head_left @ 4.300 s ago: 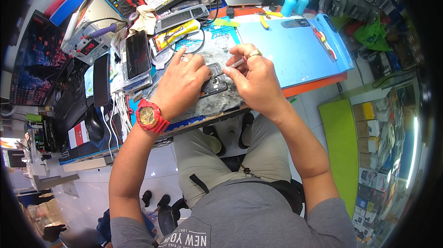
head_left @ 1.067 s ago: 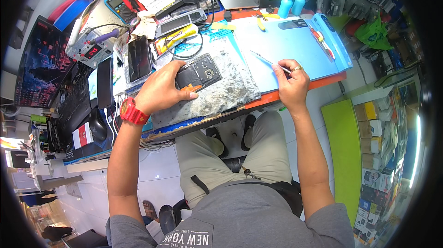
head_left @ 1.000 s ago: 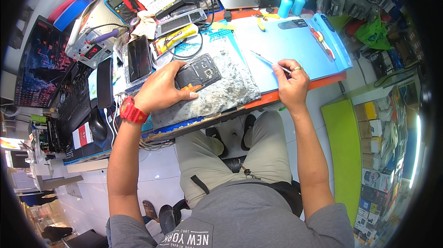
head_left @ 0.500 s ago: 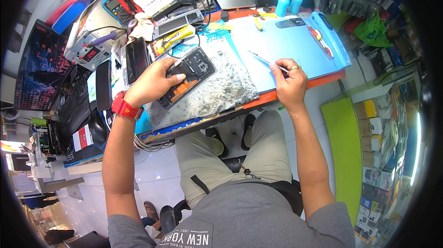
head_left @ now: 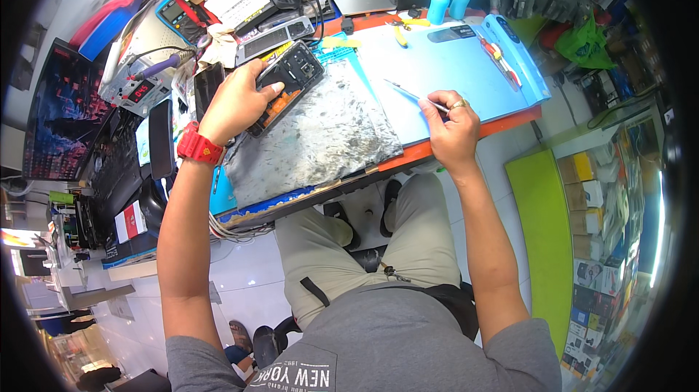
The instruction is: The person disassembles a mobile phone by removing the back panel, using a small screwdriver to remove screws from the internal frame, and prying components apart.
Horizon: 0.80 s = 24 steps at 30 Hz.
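Observation:
My left hand [head_left: 237,104], with a red watch on its wrist, is closed around the left edge of an opened phone [head_left: 301,68]. The phone's back is off, baring dark inner parts and an orange area beside my thumb. It appears tilted above the stained grey work mat [head_left: 313,137]; part of it is hidden by my fingers. To the right, my right hand [head_left: 455,130] pinches a thin pointed metal tool [head_left: 408,91] whose tip points left over a light blue mat [head_left: 386,49]. I cannot tell exactly which kind of tool it is.
Two light blue bottles [head_left: 439,4] and yellow-handled pliers [head_left: 400,33] stand or lie at the back. A red-handled tool [head_left: 494,53] rests at the blue mat's right. On the left are a soldering station [head_left: 138,86], a dark phone [head_left: 161,140], a mouse [head_left: 151,204] and a monitor [head_left: 62,115].
My left hand has moved the opened phone slightly up and left, tilting it so it looks narrower. My right hand keeps its grip on the tool, nearly still.

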Each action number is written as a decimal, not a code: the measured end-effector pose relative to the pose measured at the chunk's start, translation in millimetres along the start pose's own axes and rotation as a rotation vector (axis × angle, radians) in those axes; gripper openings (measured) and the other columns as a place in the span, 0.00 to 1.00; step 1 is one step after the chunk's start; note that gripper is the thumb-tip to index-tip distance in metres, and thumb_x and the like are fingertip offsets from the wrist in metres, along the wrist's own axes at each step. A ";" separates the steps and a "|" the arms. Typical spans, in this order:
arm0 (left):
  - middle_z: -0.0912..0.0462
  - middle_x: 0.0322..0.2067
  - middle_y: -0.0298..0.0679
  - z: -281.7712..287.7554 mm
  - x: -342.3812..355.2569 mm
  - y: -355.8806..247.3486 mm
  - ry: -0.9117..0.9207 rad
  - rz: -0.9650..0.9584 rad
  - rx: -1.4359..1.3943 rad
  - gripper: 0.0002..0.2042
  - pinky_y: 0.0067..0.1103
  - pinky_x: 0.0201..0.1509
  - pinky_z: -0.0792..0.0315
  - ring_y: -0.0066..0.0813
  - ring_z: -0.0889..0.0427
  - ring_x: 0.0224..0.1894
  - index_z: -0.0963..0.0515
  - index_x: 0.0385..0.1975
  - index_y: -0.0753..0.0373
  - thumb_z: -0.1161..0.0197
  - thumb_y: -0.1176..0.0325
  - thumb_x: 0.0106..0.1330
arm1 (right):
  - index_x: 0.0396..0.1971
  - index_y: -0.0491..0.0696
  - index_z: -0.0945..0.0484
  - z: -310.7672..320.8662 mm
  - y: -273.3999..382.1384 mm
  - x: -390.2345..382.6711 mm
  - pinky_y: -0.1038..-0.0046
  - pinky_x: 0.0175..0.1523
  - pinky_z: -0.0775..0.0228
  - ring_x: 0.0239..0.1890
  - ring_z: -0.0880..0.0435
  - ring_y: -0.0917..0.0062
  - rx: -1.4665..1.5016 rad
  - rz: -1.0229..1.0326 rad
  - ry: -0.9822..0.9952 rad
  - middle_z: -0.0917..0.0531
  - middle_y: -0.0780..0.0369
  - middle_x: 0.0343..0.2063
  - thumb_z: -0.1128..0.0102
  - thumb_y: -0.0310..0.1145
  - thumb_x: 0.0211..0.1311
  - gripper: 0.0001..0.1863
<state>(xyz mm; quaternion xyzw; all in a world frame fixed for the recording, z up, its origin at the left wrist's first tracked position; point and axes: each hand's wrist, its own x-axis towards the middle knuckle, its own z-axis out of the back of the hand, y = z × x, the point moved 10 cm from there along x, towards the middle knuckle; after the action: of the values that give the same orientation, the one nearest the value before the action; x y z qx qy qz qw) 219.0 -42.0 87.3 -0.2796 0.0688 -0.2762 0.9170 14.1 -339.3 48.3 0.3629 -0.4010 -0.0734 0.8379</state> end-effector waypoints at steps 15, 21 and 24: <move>0.19 0.40 0.43 -14.2 -33.1 -64.8 -0.306 -0.334 0.573 0.12 0.39 0.46 0.19 0.49 0.14 0.43 0.19 0.48 0.60 0.30 0.67 0.68 | 0.34 0.46 0.15 2.1 3.3 -0.2 0.63 0.39 0.22 0.33 0.13 0.63 -0.021 0.029 -0.004 0.11 0.60 0.32 0.25 0.30 0.64 0.06; 0.20 0.37 0.41 -21.4 -48.2 -74.3 -0.390 -0.470 0.620 0.10 0.37 0.40 0.22 0.44 0.16 0.36 0.18 0.47 0.58 0.31 0.68 0.68 | 0.34 0.46 0.15 2.3 1.9 -1.0 0.64 0.39 0.22 0.33 0.13 0.64 -0.019 0.019 -0.006 0.11 0.60 0.31 0.25 0.30 0.64 0.06; 0.21 0.36 0.39 -24.0 -50.6 -75.4 -0.416 -0.493 0.667 0.09 0.36 0.37 0.23 0.43 0.17 0.33 0.18 0.47 0.57 0.31 0.69 0.68 | 0.35 0.46 0.15 2.6 2.8 0.1 0.64 0.39 0.22 0.33 0.13 0.64 -0.013 0.024 -0.012 0.11 0.60 0.31 0.25 0.31 0.64 0.07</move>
<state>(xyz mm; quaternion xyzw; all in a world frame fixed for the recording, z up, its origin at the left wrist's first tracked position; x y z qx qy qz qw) 134.5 -77.9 107.4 -0.0267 -0.2777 -0.4308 0.8582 11.8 -338.7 51.4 0.3523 -0.4097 -0.0681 0.8387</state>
